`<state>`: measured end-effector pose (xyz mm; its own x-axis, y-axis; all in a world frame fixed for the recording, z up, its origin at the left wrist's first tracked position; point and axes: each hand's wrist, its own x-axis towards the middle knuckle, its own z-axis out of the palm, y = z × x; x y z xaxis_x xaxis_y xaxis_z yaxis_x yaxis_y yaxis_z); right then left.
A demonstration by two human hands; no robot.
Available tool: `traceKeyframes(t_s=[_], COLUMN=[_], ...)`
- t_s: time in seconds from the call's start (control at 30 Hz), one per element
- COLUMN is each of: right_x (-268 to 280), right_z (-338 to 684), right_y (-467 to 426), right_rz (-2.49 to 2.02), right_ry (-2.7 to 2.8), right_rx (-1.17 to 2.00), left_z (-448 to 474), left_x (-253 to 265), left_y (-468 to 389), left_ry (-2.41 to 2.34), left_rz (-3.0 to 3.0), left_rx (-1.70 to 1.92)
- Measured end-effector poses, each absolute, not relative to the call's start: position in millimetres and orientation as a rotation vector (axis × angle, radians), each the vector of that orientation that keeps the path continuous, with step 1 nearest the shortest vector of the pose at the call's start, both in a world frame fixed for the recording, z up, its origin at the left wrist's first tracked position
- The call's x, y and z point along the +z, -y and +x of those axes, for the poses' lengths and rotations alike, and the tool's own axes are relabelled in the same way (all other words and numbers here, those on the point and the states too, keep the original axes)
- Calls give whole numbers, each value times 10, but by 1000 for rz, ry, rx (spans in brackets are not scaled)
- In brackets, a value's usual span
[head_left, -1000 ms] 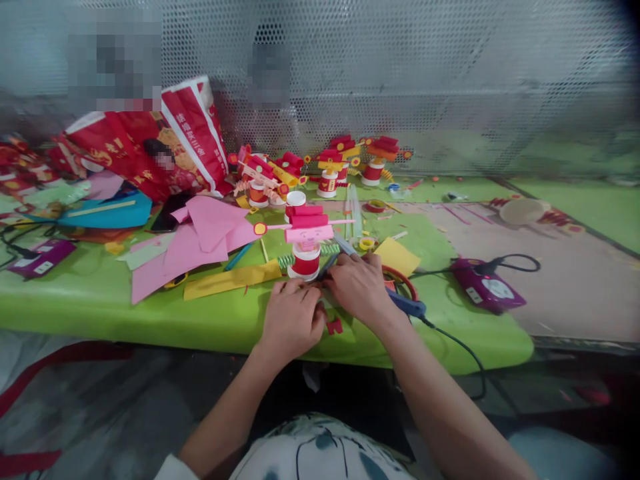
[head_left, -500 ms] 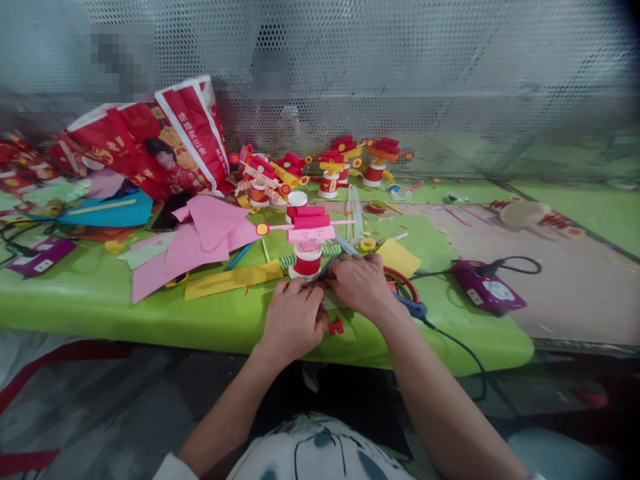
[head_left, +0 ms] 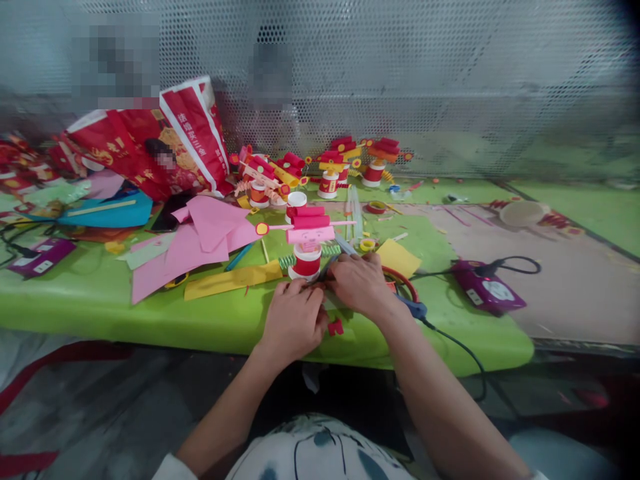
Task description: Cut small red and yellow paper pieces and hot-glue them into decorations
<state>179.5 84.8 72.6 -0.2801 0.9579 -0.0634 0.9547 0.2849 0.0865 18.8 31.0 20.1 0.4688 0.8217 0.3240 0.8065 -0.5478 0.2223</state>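
Observation:
A paper figure (head_left: 306,257) stands upright just beyond my hands, with a red-and-white cup-like body, a pink rolled-paper head with a drawn face, red rolls on top and green coiled arms. My left hand (head_left: 294,317) rests on the green table edge, fingers bent and pressed down in front of the figure. My right hand (head_left: 361,283) is closed to its right, its fingertips close to the left ones. A thin dark piece shows by the right fingertips, but what either hand grips is hidden. A small red paper piece (head_left: 335,327) lies below the hands.
A blue glue gun (head_left: 414,307) with a cord lies beside my right wrist. Pink paper sheets (head_left: 200,233) and a yellow strip (head_left: 233,279) lie left. Purple power boxes (head_left: 487,290) sit at both sides. Several similar figures (head_left: 327,183) and a red bag (head_left: 193,137) stand behind.

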Motion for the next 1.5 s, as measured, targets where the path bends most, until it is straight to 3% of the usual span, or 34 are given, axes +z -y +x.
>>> traceKeyframes(t_s=[0.83, 1.03, 1.2, 1.5], right_x=[735, 824, 880, 888], right_z=[1792, 1909, 2047, 2074], right_y=[-868, -755, -602, -364], right_rz=[1857, 1999, 2088, 2053], right_ry=[-2440, -2582, -2762, -2961], right_rx=[-30, -59, -322, -1034], left_z=[197, 155, 133, 247], left_x=[191, 109, 139, 373], left_y=[-310, -305, -290, -206], left_ry=[-1462, -1405, -1300, -1037], left_rz=[2640, 2511, 2247, 1491], left_rx=[704, 1061, 1469, 1324])
